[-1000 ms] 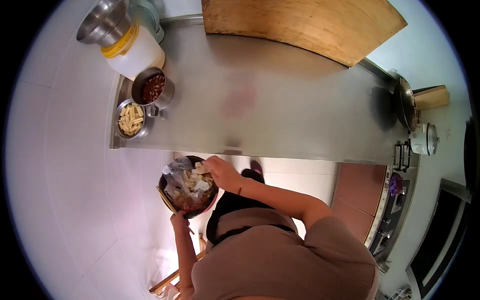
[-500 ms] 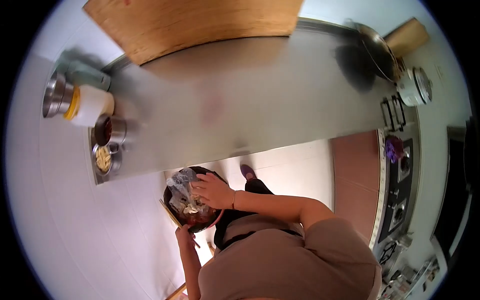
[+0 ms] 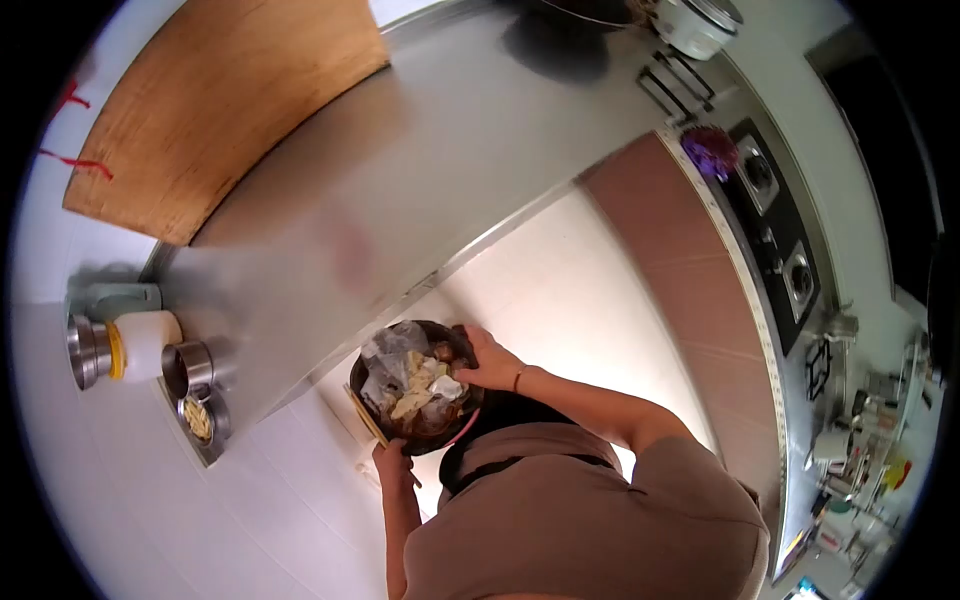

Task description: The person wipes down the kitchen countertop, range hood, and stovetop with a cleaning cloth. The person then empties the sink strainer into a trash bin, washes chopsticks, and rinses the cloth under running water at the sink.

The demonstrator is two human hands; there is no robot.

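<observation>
A dark round bin [image 3: 473, 402] with a pinkish edge is in front of my body, below the counter's front edge. Inside lie a crumpled clear plastic bag [image 3: 385, 352] and pale scraps [image 3: 415, 385]. My left hand [image 3: 393, 459] is closed at the bin's near left side, around a pair of chopsticks [image 3: 366, 416] that slant up along the outside. My right hand [image 3: 487, 362] grips the far right rim, its thumb over the inside and its fingers partly hidden.
A steel counter [image 3: 330, 220] crosses in front, with a wooden board [image 3: 230, 100] standing at its back. On the left are a steel cup [image 3: 187, 368], a dish of pale strips [image 3: 198, 418] and a yellow-lidded jar [image 3: 146, 343]. A gas stove [image 3: 775, 225] is at right.
My right hand has left the plastic bag and moved right onto the bin's rim. The bin sits farther right in view, and the camera view has turned.
</observation>
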